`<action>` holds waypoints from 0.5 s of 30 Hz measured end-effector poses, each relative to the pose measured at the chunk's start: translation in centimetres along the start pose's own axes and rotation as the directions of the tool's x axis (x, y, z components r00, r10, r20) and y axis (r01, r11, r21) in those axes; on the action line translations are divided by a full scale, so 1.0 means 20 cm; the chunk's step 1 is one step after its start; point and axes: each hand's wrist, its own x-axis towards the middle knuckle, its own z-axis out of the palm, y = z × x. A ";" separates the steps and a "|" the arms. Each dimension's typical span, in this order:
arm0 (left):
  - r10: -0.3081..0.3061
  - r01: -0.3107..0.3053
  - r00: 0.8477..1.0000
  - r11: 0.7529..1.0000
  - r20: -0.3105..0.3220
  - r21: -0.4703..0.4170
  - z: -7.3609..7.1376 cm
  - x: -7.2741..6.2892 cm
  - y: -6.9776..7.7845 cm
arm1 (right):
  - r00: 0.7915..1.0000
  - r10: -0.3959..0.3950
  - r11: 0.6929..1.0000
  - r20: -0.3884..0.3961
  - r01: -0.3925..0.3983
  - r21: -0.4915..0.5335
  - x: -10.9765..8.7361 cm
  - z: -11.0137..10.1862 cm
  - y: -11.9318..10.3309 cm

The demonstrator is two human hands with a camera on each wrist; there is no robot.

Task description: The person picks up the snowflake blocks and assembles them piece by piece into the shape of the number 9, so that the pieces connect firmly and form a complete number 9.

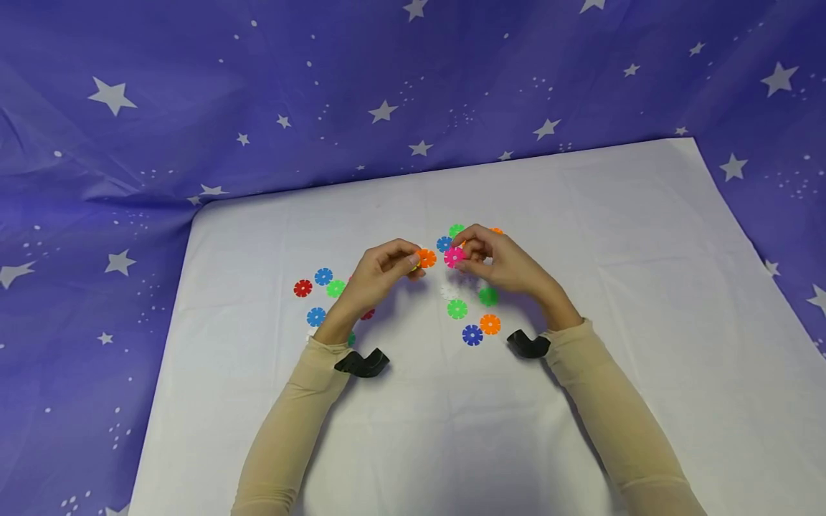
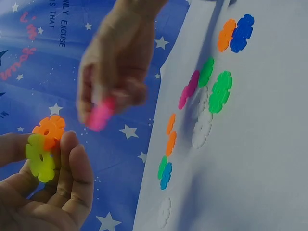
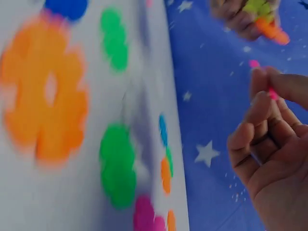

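Observation:
In the head view my left hand pinches an orange notched disc. A yellow notched disc is slotted into it, as the left wrist view shows, with my fingers behind the pair. Across a small gap, my right hand holds a pink notched disc between thumb and fingertips. The right wrist view shows that pink disc nearly edge-on and partly covered by the fingers. Both hands are raised above the table, and the pink disc is apart from the joined pair.
Loose notched discs lie on the white tablecloth in two groups. A red disc and blue disc are on the left, partly behind my arm. A green disc and dark blue disc are on the right. A starry purple curtain hangs behind.

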 end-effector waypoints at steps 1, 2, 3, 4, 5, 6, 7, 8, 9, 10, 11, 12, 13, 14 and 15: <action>-0.005 0.005 1.000 1.000 -0.002 0.012 0.00 0.00 0.00 | 1.000 -0.021 0.998 -0.007 0.021 0.058 0.00 0.01 -0.01; -0.011 0.011 1.000 1.000 -0.003 0.022 0.00 0.00 0.00 | 0.999 -0.035 0.993 -0.011 0.036 0.109 0.00 0.01 -0.03; -0.017 0.017 1.000 0.999 -0.005 0.029 0.00 0.00 0.00 | 0.999 -0.044 0.987 -0.013 0.045 0.155 0.00 0.01 -0.04; -0.022 0.022 1.000 0.999 -0.005 0.035 0.00 0.00 0.00 | 0.999 -0.050 0.981 -0.013 0.051 0.186 0.00 0.02 -0.05; -0.027 0.027 1.000 0.999 -0.006 0.038 0.00 0.00 0.00 | 0.999 -0.050 0.976 -0.012 0.052 0.211 0.00 0.02 -0.06; -0.032 0.032 0.999 0.999 -0.007 0.038 0.00 0.00 0.00 | 0.999 -0.046 0.970 -0.010 0.047 0.238 0.00 0.03 -0.06; -0.035 0.036 0.999 0.999 -0.008 0.036 0.00 0.00 0.00 | 0.999 -0.041 0.964 -0.007 0.041 0.263 0.00 0.03 -0.07; -0.038 0.039 0.999 0.999 -0.009 0.034 0.00 0.00 0.00 | 0.999 -0.034 0.957 -0.005 0.034 0.287 0.00 0.03 -0.07; -0.040 0.040 0.999 0.999 -0.009 0.030 0.00 0.00 0.00 | 1.000 -0.027 0.951 -0.005 0.027 0.307 0.00 0.03 -0.07; -0.038 0.038 0.999 0.999 -0.009 0.028 0.00 0.00 0.00 | 1.000 -0.020 0.946 -0.004 0.020 0.323 0.00 0.04 -0.07; -0.036 0.037 0.999 0.999 -0.008 0.027 0.00 0.00 0.00 | 1.000 -0.013 0.941 -0.004 0.013 0.338 0.01 0.04 -0.07; -0.034 0.034 0.999 0.999 -0.007 0.026 0.00 0.01 0.00 | 1.000 -0.007 0.936 -0.003 0.008 0.351 0.01 0.04 -0.07; -0.031 0.031 1.000 0.999 -0.005 0.027 0.00 0.00 0.00 | 1.000 -0.001 0.932 -0.003 0.002 0.362 0.01 0.04 -0.07; -0.030 0.030 1.000 0.999 -0.005 0.028 0.00 0.00 -0.01 | 1.000 0.003 0.929 -0.003 -0.002 0.369 0.01 0.04 -0.07; -0.028 0.028 1.000 0.999 -0.004 0.031 0.00 0.00 -0.01 | 1.000 0.008 0.928 -0.002 -0.006 0.372 0.01 0.04 -0.07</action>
